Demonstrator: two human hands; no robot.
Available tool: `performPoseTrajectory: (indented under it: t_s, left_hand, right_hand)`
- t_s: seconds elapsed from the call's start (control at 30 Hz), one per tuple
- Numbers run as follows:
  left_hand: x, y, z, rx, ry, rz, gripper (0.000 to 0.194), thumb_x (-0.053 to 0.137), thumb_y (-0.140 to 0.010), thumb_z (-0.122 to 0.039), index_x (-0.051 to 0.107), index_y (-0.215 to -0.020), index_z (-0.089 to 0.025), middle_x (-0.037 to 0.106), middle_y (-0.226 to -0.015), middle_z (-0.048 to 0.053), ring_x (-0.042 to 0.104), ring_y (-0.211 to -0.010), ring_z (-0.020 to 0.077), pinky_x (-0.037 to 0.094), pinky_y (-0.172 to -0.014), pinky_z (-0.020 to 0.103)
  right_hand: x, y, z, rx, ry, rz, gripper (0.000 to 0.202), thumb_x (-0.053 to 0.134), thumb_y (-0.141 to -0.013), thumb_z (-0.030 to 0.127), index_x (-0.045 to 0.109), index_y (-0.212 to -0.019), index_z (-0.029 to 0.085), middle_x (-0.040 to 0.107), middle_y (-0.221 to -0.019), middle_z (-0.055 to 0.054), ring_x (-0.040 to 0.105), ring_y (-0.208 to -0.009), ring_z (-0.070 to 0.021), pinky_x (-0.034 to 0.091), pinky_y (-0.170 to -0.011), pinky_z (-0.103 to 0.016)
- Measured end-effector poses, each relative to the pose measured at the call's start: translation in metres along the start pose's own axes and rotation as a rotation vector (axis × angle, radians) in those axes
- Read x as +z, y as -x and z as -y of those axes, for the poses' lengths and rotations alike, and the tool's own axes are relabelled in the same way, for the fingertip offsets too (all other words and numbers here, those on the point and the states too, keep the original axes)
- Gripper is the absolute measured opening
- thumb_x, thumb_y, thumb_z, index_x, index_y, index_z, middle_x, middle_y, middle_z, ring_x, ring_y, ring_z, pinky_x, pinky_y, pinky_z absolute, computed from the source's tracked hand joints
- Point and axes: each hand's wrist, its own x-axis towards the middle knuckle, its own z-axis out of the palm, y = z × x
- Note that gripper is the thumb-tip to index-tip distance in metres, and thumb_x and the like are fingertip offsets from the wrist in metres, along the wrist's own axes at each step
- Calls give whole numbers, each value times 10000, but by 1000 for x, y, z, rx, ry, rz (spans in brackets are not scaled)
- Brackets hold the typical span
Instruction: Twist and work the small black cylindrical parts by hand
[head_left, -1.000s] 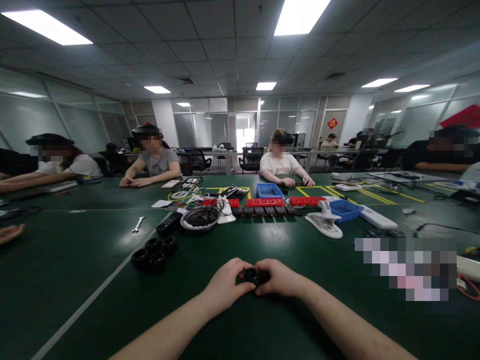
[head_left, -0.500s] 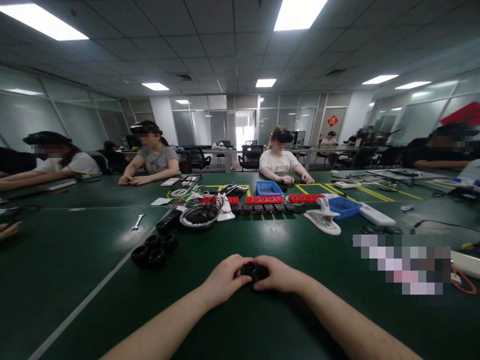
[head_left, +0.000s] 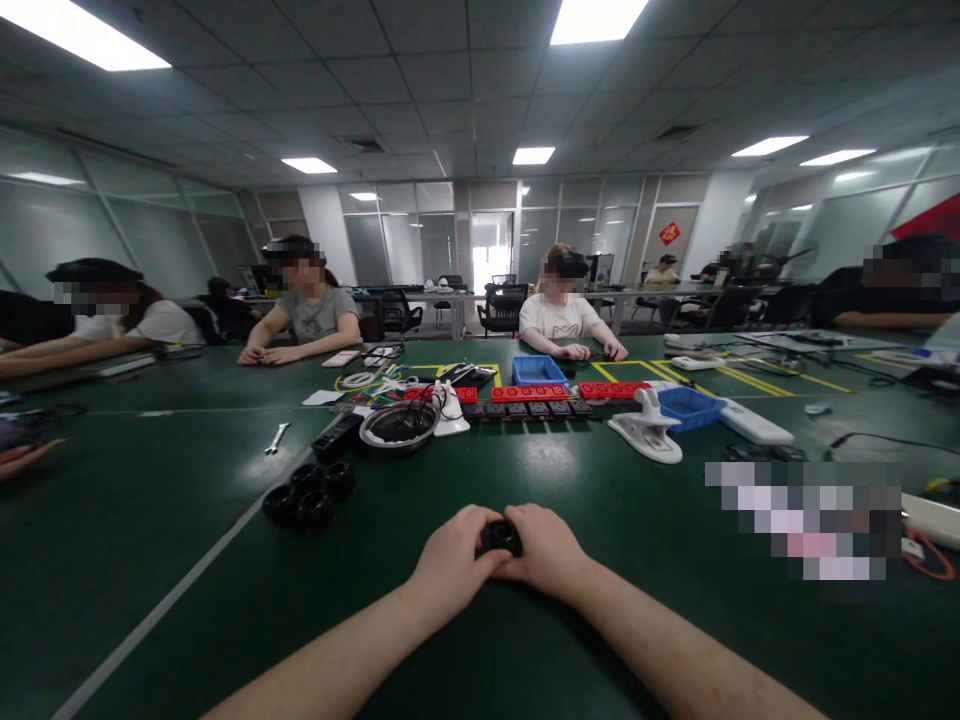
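Observation:
A small glossy black round part (head_left: 501,537), with a ring-like hollow on top, sits between my two hands over the green table. My left hand (head_left: 454,556) is closed on its left side, thumb across the front. From the right, my right hand (head_left: 550,545) wraps round the same part, its thumb meeting the left one. The fingers cover much of the part, so its exact kind does not show. Off to the left, several similar black round parts (head_left: 311,500) stand in a tight cluster on the table.
A wrench (head_left: 277,438) lies at left. Beyond my hands are a metal bowl (head_left: 397,445), red socket strips (head_left: 529,393), a blue bin (head_left: 688,410) and a white clip-base device (head_left: 646,430). Co-workers (head_left: 561,315) sit along the far side. Cables lie at right.
My right hand has shifted left, closer to my left hand, and the thumbs now meet in front of the black round part. More of its ringed top faces me.

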Motion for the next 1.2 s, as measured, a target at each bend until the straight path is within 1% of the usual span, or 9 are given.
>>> performPoseTrajectory:
  t_s: [0.17,0.3,0.37,0.53,0.67,0.8,0.93,1.07,1.2]
  left_hand:
    - [-6,-2,2,100,43,100,273,558,-731,-223,531,-1003,-214,534,-922,14,505,-775,153,400,-687,254]
    - [-16,-4,4,206,86,186,319,549,-750,-205,516,-1064,-246,535,-993,10,509,-869,154,395,-785,259]
    - [-18,-4,3,219,83,192,321,553,-752,-211,517,-1068,-250,540,-996,10,506,-897,159,390,-807,265]
    - [-14,-2,1,190,81,150,272,588,-725,-232,549,-994,-230,549,-953,12,510,-885,163,392,-782,261]
    - [-4,0,2,39,45,43,258,617,-691,-296,544,-918,-199,538,-890,15,515,-802,171,405,-684,264]
    - [0,0,5,-18,29,3,254,610,-692,-296,527,-908,-192,531,-875,13,513,-776,170,399,-656,266]
    - [-7,-2,6,75,74,81,258,600,-701,-248,531,-946,-203,532,-916,11,510,-822,162,402,-688,251]
    - [-14,-3,5,174,96,113,269,573,-727,-215,537,-993,-228,534,-968,11,499,-894,161,394,-748,248]
    - [-13,-3,5,180,102,97,249,578,-721,-219,548,-967,-221,536,-953,15,501,-896,165,391,-761,254]
  right_hand:
    - [-10,-1,-7,-117,-178,116,450,722,-547,420,585,-898,175,573,-840,-30,517,-794,-199,380,-695,-279]
    - [-19,-4,-25,-164,-444,329,260,694,-618,273,616,-847,177,539,-794,18,510,-746,-146,381,-652,-225]
    - [-19,-6,-32,-152,-510,375,211,677,-633,245,620,-822,171,521,-768,30,501,-712,-128,375,-629,-212]
    - [-13,-7,-30,-82,-510,355,239,708,-592,266,586,-768,161,515,-688,47,483,-634,-108,343,-539,-188]
    - [-9,-4,-13,-1,-180,202,388,709,-546,459,560,-736,156,544,-677,4,490,-614,-144,319,-505,-217]
    - [-8,0,3,-11,62,72,457,604,-614,578,577,-770,149,586,-743,-69,527,-700,-213,359,-600,-282]
    - [-14,0,-2,-102,-61,123,512,700,-545,505,573,-902,159,580,-841,-61,524,-773,-217,380,-648,-282]
    - [-18,-4,-20,-191,-276,263,311,705,-608,311,598,-866,175,547,-825,-8,510,-754,-160,375,-632,-231]
    - [-12,-6,-24,-95,-358,274,208,691,-621,258,585,-770,160,527,-716,27,489,-654,-119,338,-554,-198]
